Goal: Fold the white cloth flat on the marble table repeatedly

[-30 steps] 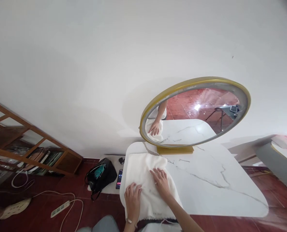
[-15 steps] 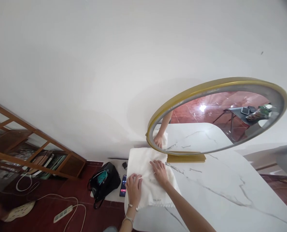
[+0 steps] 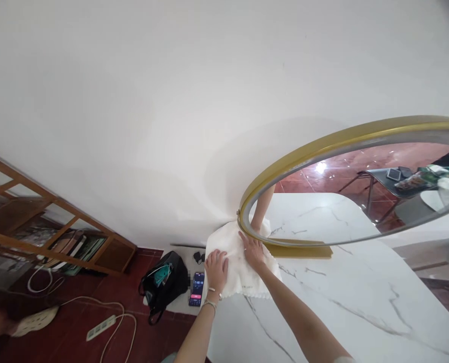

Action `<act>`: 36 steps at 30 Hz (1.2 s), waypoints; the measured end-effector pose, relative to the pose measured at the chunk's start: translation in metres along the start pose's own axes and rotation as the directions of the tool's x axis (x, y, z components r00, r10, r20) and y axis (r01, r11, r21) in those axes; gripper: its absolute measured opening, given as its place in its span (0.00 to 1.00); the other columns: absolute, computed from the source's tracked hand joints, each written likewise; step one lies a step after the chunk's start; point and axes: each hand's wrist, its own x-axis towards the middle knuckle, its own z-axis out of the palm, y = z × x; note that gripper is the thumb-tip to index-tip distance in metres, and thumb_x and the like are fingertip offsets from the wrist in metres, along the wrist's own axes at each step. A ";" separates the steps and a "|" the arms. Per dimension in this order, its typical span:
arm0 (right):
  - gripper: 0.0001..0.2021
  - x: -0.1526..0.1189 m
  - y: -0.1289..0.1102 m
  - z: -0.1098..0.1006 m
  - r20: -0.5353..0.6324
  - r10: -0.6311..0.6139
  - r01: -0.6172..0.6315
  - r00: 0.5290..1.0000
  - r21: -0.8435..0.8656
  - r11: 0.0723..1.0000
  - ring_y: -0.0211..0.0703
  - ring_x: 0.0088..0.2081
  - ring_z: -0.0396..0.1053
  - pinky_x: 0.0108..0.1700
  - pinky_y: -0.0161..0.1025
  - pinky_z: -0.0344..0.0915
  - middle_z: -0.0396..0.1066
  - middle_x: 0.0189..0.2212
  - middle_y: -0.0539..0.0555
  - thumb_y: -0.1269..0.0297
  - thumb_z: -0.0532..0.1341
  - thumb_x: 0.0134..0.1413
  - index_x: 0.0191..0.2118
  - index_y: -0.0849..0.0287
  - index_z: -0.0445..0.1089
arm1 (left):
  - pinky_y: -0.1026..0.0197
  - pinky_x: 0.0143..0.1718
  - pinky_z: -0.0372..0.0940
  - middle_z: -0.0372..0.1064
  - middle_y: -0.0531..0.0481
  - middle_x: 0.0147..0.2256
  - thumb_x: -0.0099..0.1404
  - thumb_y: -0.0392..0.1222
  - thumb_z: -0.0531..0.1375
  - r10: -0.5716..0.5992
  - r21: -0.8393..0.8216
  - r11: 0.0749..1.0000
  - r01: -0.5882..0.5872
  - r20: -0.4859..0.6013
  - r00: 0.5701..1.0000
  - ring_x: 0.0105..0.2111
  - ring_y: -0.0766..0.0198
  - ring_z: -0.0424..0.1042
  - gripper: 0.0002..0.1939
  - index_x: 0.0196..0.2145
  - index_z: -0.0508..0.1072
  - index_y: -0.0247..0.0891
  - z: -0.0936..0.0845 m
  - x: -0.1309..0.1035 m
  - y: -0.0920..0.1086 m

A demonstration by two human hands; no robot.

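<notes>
A white cloth (image 3: pixel 243 282) with a scalloped edge lies wrinkled on the left end of a white marble-patterned table (image 3: pixel 334 307). My left hand (image 3: pixel 216 269) rests on the cloth near its left edge, palm down with fingers stretched out. Farther over, my right hand (image 3: pixel 253 253) presses flat on the cloth, fingers spread, close to the lower left rim of a round gold-framed mirror (image 3: pixel 315 212). The mirror stands on a gold base (image 3: pixel 300 250) and reflects one forearm over the cloth.
Left of the table are a phone (image 3: pixel 197 288) with a lit screen and a black bag (image 3: pixel 166 282). A power strip (image 3: pixel 101 327) with cables lies on the red floor. A wooden shelf (image 3: pixel 113 253) stands against the wall. A person's foot in a light shoe (image 3: pixel 35 321) shows at the left.
Both hands have moved away from me toward the wall, and the cloth has shifted and bunched with them. The view has turned slightly left.
</notes>
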 end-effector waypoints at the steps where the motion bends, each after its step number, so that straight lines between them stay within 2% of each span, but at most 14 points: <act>1: 0.36 -0.001 0.000 -0.001 0.008 0.005 -0.005 1.000 0.002 1.000 0.53 0.58 0.55 0.58 0.53 0.48 0.61 0.58 0.53 0.79 0.47 0.46 0.63 0.49 0.55 | 0.52 0.49 0.57 0.67 0.48 0.47 0.68 0.41 0.52 -0.002 -0.010 1.000 0.002 0.008 1.000 0.49 0.55 0.62 0.12 0.44 0.73 0.46 -0.001 0.000 0.001; 4: 0.35 -0.006 -0.004 -0.008 0.022 0.010 -0.010 1.000 0.005 1.000 0.54 0.59 0.53 0.58 0.53 0.47 0.59 0.60 0.52 0.79 0.48 0.47 0.62 0.48 0.56 | 0.52 0.49 0.57 0.67 0.48 0.46 0.68 0.41 0.51 -0.019 -0.045 0.999 0.020 0.033 0.999 0.49 0.55 0.62 0.12 0.44 0.73 0.45 -0.007 -0.003 0.002; 8: 0.32 -0.028 -0.013 -0.021 0.001 -0.011 0.011 1.000 0.027 1.000 0.52 0.56 0.56 0.55 0.50 0.52 0.62 0.57 0.53 0.78 0.49 0.49 0.61 0.49 0.59 | 0.52 0.48 0.58 0.67 0.48 0.46 0.68 0.41 0.51 -0.034 -0.061 0.997 0.038 0.051 0.998 0.48 0.56 0.63 0.12 0.43 0.73 0.45 -0.017 -0.020 0.003; 11: 0.26 -0.062 -0.022 -0.030 -0.042 -0.037 0.039 0.998 0.050 0.998 0.50 0.54 0.58 0.54 0.47 0.55 0.64 0.55 0.54 0.75 0.48 0.55 0.59 0.50 0.62 | 0.52 0.48 0.60 0.67 0.48 0.46 0.68 0.42 0.51 -0.027 -0.060 0.998 0.032 0.077 0.997 0.48 0.56 0.63 0.12 0.44 0.73 0.46 -0.028 -0.050 0.000; 13: 0.22 -0.089 -0.026 -0.033 -0.065 -0.054 0.057 0.996 0.048 0.997 0.51 0.54 0.58 0.55 0.48 0.55 0.64 0.54 0.55 0.69 0.49 0.59 0.58 0.51 0.62 | 0.52 0.49 0.60 0.67 0.48 0.48 0.68 0.42 0.50 -0.009 -0.051 0.999 0.014 0.096 0.995 0.50 0.56 0.63 0.13 0.46 0.72 0.47 -0.036 -0.076 -0.002; 16: 0.22 -0.120 -0.028 -0.035 -0.079 -0.086 0.088 0.993 0.017 0.996 0.55 0.56 0.57 0.56 0.53 0.54 0.63 0.54 0.58 0.57 0.52 0.60 0.58 0.53 0.62 | 0.49 0.54 0.57 0.62 0.49 0.56 0.68 0.44 0.51 0.051 -0.008 0.999 -0.050 0.101 0.994 0.56 0.55 0.59 0.19 0.55 0.66 0.49 -0.044 -0.118 -0.002; 18: 0.22 -0.124 -0.027 -0.036 -0.079 -0.110 0.110 0.991 -0.005 0.994 0.58 0.59 0.54 0.58 0.56 0.52 0.60 0.57 0.60 0.54 0.54 0.58 0.57 0.54 0.63 | 0.46 0.58 0.53 0.55 0.49 0.61 0.66 0.45 0.52 0.073 0.035 0.996 -0.077 0.099 0.992 0.60 0.52 0.55 0.25 0.61 0.58 0.49 -0.046 -0.139 0.000; 20: 0.21 -0.116 -0.026 -0.037 -0.068 -0.146 0.145 0.987 -0.021 0.989 0.59 0.62 0.48 0.60 0.57 0.48 0.55 0.62 0.59 0.53 0.54 0.58 0.55 0.54 0.65 | 0.44 0.59 0.51 0.50 0.49 0.64 0.66 0.46 0.52 0.068 0.072 0.995 -0.075 0.091 0.994 0.62 0.51 0.52 0.29 0.64 0.52 0.50 -0.044 -0.147 0.001; 23: 0.22 -0.089 -0.024 -0.035 -0.043 -0.174 0.172 0.984 -0.033 0.985 0.58 0.64 0.45 0.61 0.58 0.44 0.50 0.64 0.56 0.55 0.53 0.59 0.58 0.52 0.62 | 0.45 0.59 0.51 0.50 0.49 0.64 0.66 0.47 0.51 0.056 0.111 0.992 -0.063 0.067 0.996 0.62 0.52 0.52 0.31 0.65 0.48 0.51 -0.036 -0.136 0.000; 28: 0.25 -0.043 -0.019 -0.029 0.008 -0.079 0.079 0.997 -0.038 0.996 0.56 0.63 0.48 0.61 0.57 0.43 0.54 0.63 0.55 0.56 0.52 0.60 0.63 0.47 0.55 | 0.47 0.60 0.48 0.51 0.48 0.63 0.66 0.48 0.51 0.089 0.130 0.987 -0.099 0.075 0.993 0.62 0.53 0.52 0.28 0.63 0.53 0.47 -0.023 -0.085 -0.007; 32: 0.25 -0.017 -0.020 -0.030 0.140 0.051 -0.047 0.989 -0.030 0.998 0.57 0.63 0.49 0.61 0.57 0.44 0.52 0.64 0.56 0.54 0.49 0.62 0.64 0.47 0.52 | 0.48 0.61 0.46 0.53 0.47 0.63 0.66 0.49 0.52 0.115 0.146 0.981 -0.127 0.085 0.990 0.62 0.53 0.52 0.27 0.62 0.57 0.46 -0.014 -0.051 -0.010; 36: 0.26 0.000 -0.021 -0.033 0.242 0.103 -0.106 0.965 0.001 0.994 0.59 0.62 0.51 0.59 0.57 0.47 0.52 0.64 0.58 0.54 0.48 0.63 0.65 0.49 0.49 | 0.48 0.61 0.46 0.53 0.47 0.63 0.66 0.50 0.52 0.119 0.149 0.980 -0.131 0.085 0.989 0.62 0.52 0.52 0.27 0.62 0.57 0.46 -0.008 -0.036 -0.011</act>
